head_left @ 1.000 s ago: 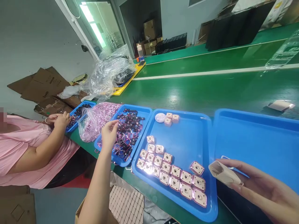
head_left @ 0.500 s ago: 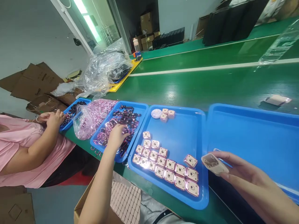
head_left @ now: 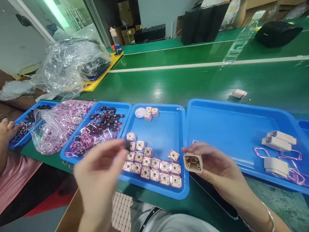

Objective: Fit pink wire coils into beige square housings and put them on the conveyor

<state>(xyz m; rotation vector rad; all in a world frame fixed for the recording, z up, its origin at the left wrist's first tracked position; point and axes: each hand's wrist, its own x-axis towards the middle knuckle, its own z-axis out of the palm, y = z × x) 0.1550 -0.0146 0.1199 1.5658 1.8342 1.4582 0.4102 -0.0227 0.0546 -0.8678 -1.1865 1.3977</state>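
My left hand (head_left: 100, 170), blurred by motion, pinches a small black part (head_left: 127, 145) over the left side of the middle blue tray (head_left: 166, 129). A cream plastic housing (head_left: 192, 163) is gripped by my right hand (head_left: 213, 162); its hollow end with round posts inside faces me. That housing is just right of the middle tray's rim. Below and between my hands, rows of cream square pieces with pink metallic edges (head_left: 155, 174) lie in the middle tray. Black parts with thin wires (head_left: 107, 117) and pink frames fill the tray on the left.
Cream housings (head_left: 276, 166) and pink frames lie in the wide right tray (head_left: 224, 119). A clear bag of pink frames (head_left: 60, 125) sits left, near another person's hand (head_left: 7, 129). A plastic bottle (head_left: 241, 42) lies on the green bench behind.
My left hand has left the left tray and moved right and closer, now with a small black part. The housing in my right hand has turned its open end toward me. The view has swung right.
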